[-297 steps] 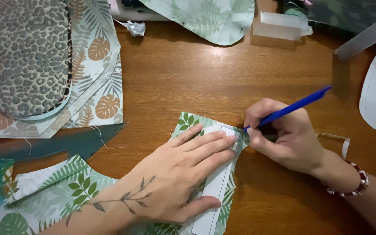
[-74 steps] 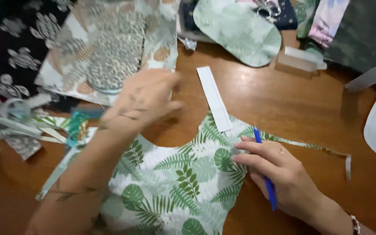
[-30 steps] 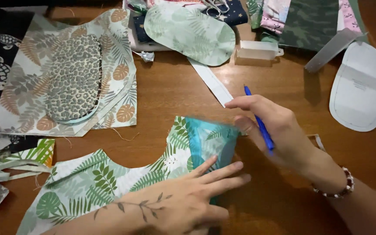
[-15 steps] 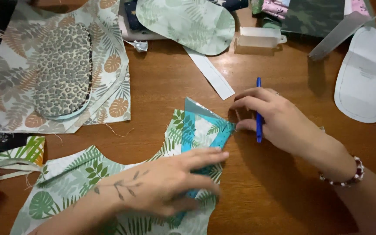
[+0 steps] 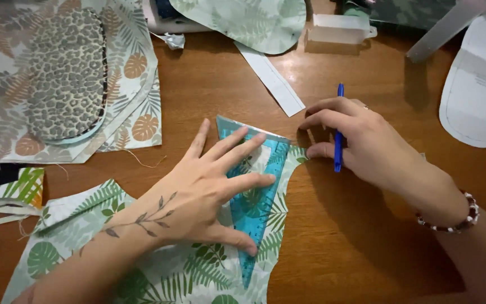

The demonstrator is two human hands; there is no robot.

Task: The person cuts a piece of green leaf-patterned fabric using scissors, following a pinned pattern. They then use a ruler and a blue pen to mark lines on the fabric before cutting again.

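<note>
Pressing flat with fingers spread, the left hand (image 5: 198, 188) lay open on a translucent blue plastic set square (image 5: 254, 191), pinning it to a piece of white cotton fabric printed with green leaves (image 5: 158, 264). No grasp: palm and fingertips bore down only.

Set square: long edge running from its top corner near the table's middle down toward the person, slightly slanted; it lay directly beneath the left fingers, its right edge exposed toward the right hand (image 5: 361, 141).

Right hand: closed round a slim blue pen (image 5: 338, 126), held roughly upright between the fingers, tip pointing toward the person. Fingertips touched the fabric's upper right corner, just beside the square's top corner. A beaded bracelet (image 5: 457, 217) sat on that wrist. The left hand was the nearer to the square, being on it; the pen stood just to its right, apart from the edge.

Surroundings on the brown wooden table (image 5: 367, 253): a white paper strip (image 5: 271, 79) beyond the square; a leopard-print oval pad (image 5: 66, 73) on pale leaf-print cloth at far left; a white oval paper pattern (image 5: 479, 90) at far right; a small white box (image 5: 338, 28) at the far edge.
</note>
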